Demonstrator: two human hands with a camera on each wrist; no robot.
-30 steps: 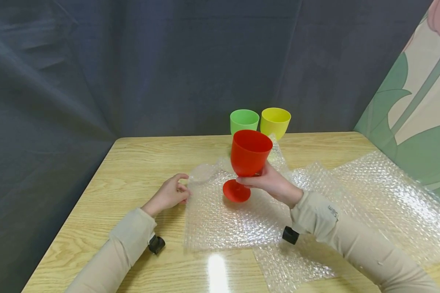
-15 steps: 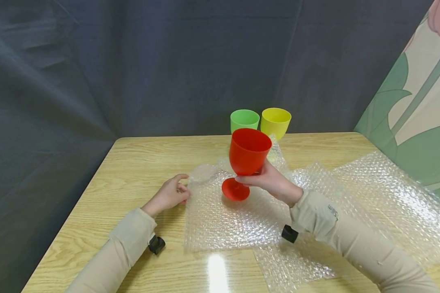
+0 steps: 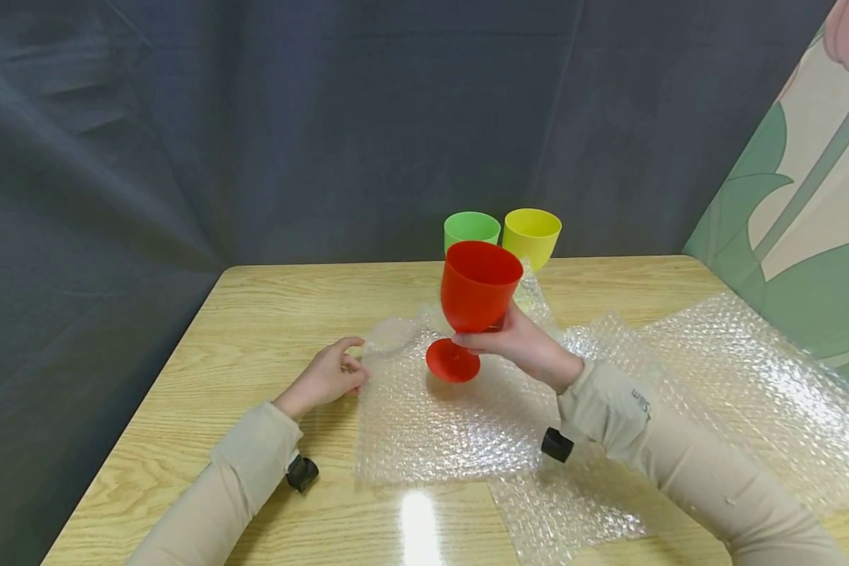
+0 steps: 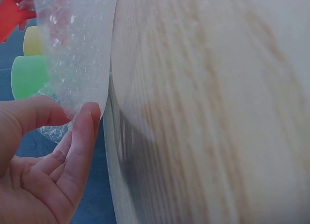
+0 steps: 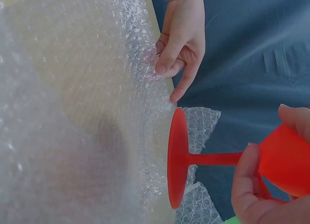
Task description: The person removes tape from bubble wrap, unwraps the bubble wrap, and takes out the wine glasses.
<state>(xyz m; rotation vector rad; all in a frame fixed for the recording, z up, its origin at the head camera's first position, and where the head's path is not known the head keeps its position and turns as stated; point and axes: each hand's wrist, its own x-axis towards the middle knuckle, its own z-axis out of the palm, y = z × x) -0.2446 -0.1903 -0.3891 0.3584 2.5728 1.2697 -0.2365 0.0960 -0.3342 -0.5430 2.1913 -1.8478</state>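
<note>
My right hand (image 3: 523, 346) grips a red plastic goblet (image 3: 477, 291) at the bottom of its bowl, with the bowl's mouth upward and the goblet leaning. Its round foot hovers above a sheet of bubble wrap (image 3: 424, 444) spread on the table. In the right wrist view the stem and foot (image 5: 178, 158) are in plain sight beyond my fingers (image 5: 247, 173). At the sheet's left edge, my left hand (image 3: 325, 373) pinches the wrap between thumb and fingers. The left wrist view shows the pinched wrap (image 4: 80, 54) close up.
A green cup (image 3: 471, 228) and a yellow cup (image 3: 531, 232) stand at the back of the wooden table (image 3: 290, 299). More bubble wrap (image 3: 771, 377) covers the right side, overlapping the nearer sheet. A dark curtain (image 3: 396, 134) hangs behind.
My right hand has raised the goblet slightly and shifted it a little to the left. The left hand stays where it was at the sheet's edge.
</note>
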